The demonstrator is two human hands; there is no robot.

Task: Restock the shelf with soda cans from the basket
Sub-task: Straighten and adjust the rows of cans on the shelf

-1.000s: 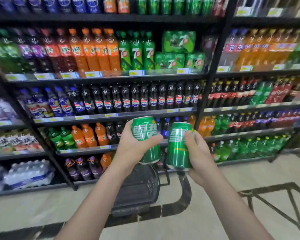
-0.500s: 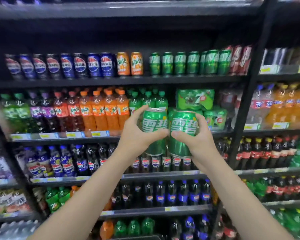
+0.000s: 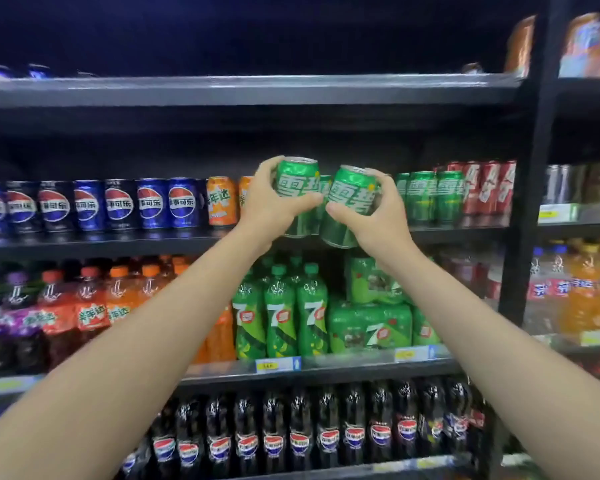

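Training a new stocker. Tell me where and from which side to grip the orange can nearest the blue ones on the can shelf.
Grip the orange can round the middle of its side wall, coming straight in from the front. It stands upright with a blue can close on its left and another orange can on its right, so only its front face and top are free; the shelf above leaves room but makes a top grab awkward.

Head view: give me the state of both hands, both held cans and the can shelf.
Left hand: grips a can.
Right hand: grips a can.
Left green soda can: upright, raised at the shelf.
Right green soda can: tilted, off the shelf.
Dark metal can shelf: stocked with cans.
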